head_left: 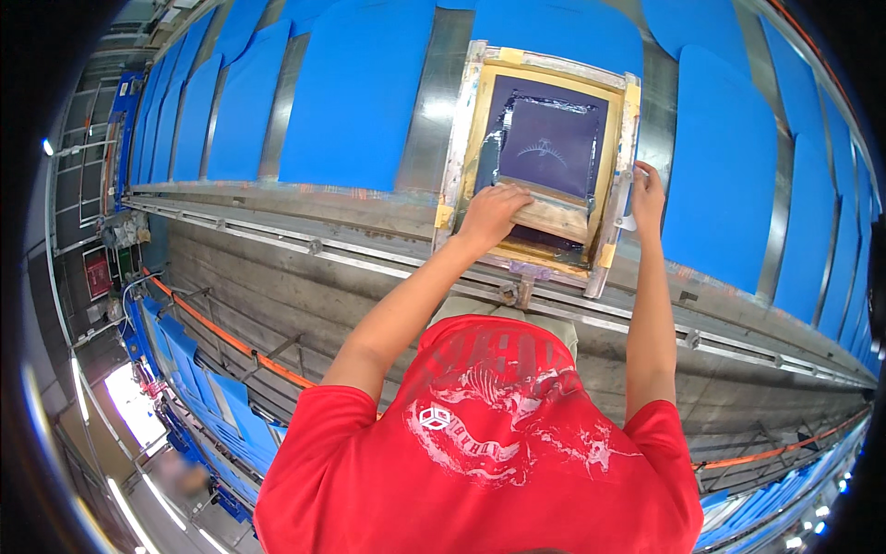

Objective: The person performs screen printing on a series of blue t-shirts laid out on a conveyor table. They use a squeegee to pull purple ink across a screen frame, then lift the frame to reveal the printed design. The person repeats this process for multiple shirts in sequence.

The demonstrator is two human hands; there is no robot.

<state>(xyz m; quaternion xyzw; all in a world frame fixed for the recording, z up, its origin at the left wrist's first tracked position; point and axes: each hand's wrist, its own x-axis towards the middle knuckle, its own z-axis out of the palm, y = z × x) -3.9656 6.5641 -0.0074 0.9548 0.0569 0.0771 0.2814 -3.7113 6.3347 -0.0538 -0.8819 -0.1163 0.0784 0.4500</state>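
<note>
Red short-sleeved shirt (480, 462): below frame
Left hand (496, 212): gripping flat wooden squeegee (559, 220), in near half of rectangular tape-patched frame (627, 129)
Right hand (648, 192): curled at frame's right edge, grip unclear
Dark-inked mesh (554, 125): seemingly mostly swept, near strip left
Flat blue sheets (355, 102): both sides of frame

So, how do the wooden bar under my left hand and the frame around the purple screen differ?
The wooden bar is much smaller than the frame, and lies within its outline. The bar is one solid strip; the frame is a four-sided surround. Your left hand is on the bar, while your right hand is at the frame's right side. Both slant slightly down to the right in view.
</note>
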